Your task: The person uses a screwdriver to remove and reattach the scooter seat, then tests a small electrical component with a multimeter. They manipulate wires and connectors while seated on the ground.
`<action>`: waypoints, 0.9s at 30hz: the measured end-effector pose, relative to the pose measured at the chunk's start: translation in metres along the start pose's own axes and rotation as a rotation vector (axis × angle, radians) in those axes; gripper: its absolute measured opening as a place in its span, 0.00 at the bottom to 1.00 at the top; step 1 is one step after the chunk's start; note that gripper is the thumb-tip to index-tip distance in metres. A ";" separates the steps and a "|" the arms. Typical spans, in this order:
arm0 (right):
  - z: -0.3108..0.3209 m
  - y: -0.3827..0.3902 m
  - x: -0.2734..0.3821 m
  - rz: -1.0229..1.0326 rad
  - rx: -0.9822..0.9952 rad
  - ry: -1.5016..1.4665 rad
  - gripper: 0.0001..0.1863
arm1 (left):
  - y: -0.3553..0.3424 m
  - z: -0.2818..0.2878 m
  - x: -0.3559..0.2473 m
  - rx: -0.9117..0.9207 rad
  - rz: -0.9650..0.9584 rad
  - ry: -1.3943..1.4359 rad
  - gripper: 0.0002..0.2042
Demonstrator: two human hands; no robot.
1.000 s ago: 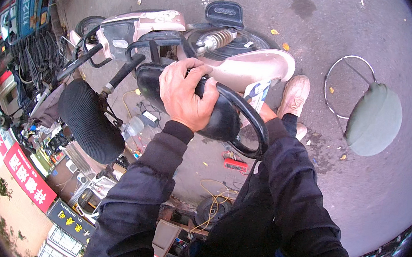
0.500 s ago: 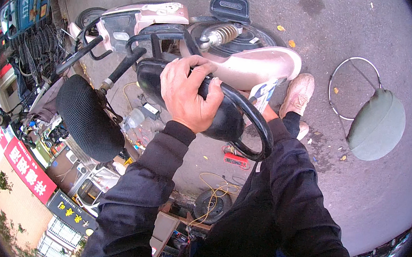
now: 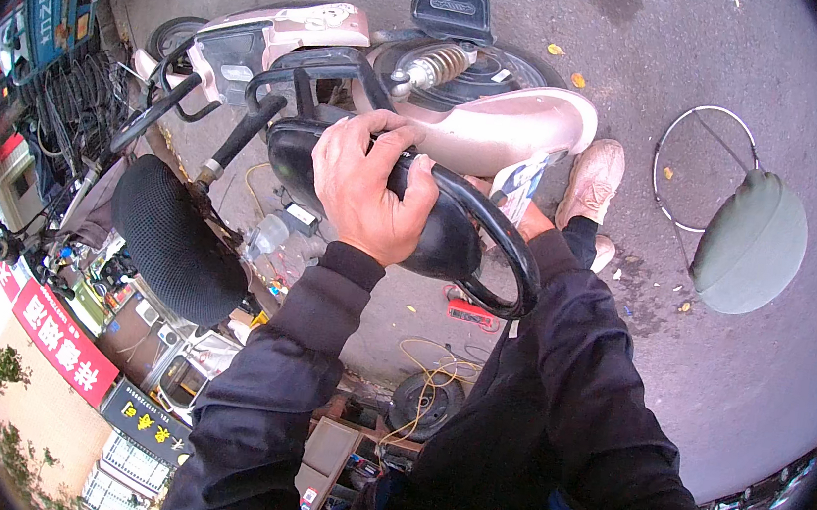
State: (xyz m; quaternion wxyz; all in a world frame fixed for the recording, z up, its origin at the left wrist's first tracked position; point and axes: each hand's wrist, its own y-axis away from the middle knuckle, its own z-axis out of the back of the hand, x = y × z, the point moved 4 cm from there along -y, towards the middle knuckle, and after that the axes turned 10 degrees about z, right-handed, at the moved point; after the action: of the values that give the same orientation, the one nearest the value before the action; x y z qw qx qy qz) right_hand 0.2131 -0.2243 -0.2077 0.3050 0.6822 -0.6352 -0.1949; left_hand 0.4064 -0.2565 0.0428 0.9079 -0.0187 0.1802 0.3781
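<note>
A pink electric scooter (image 3: 501,130) stands below me, with a shock absorber and a rear wheel showing at its far side. My left hand (image 3: 371,186) lies over its black seat (image 3: 449,244), fingers curled over the far edge and thumb bent close to the black grab rail (image 3: 506,230). Of my right hand (image 3: 533,221), only the back near the wrist shows, behind the grab rail and beside a printed card or label (image 3: 519,182). Its fingers are hidden, so what it touches cannot be made out.
A black mesh-covered saddle (image 3: 181,241) is at left. On the ground lie a red meter (image 3: 472,314), a wheel with yellow cable (image 3: 424,406) and, at right, a grey-green cover (image 3: 753,246) by a thin hoop (image 3: 658,172). A pink shoe (image 3: 593,180) stands near the rear wheel.
My left hand keeps its hold on the seat, and my right hand stays behind the rail. The whole view has shifted very slightly.
</note>
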 end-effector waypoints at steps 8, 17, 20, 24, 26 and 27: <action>0.005 0.009 0.005 -0.083 0.096 -0.328 0.17 | -0.001 0.003 -0.004 -0.003 -0.023 -0.008 0.11; -0.008 0.013 -0.003 0.037 0.031 -0.125 0.17 | 0.000 0.002 -0.003 -0.009 -0.010 -0.018 0.11; -0.012 0.017 0.006 0.011 0.082 -0.300 0.17 | -0.001 0.000 -0.001 -0.007 -0.007 0.005 0.13; -0.009 0.014 0.005 -0.019 0.062 -0.510 0.16 | 0.001 -0.001 0.000 -0.010 -0.005 0.007 0.13; -0.002 0.011 0.003 0.067 0.089 -0.252 0.16 | 0.002 -0.001 0.001 -0.013 -0.003 -0.007 0.13; 0.001 0.009 0.002 0.103 0.094 -0.117 0.16 | 0.002 -0.001 0.001 -0.016 -0.007 -0.006 0.13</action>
State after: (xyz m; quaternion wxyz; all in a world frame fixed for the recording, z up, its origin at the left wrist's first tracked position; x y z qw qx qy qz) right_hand 0.2059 -0.2264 -0.2016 0.2446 0.6498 -0.6946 -0.1881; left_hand 0.4054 -0.2547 0.0416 0.9094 -0.0255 0.1744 0.3766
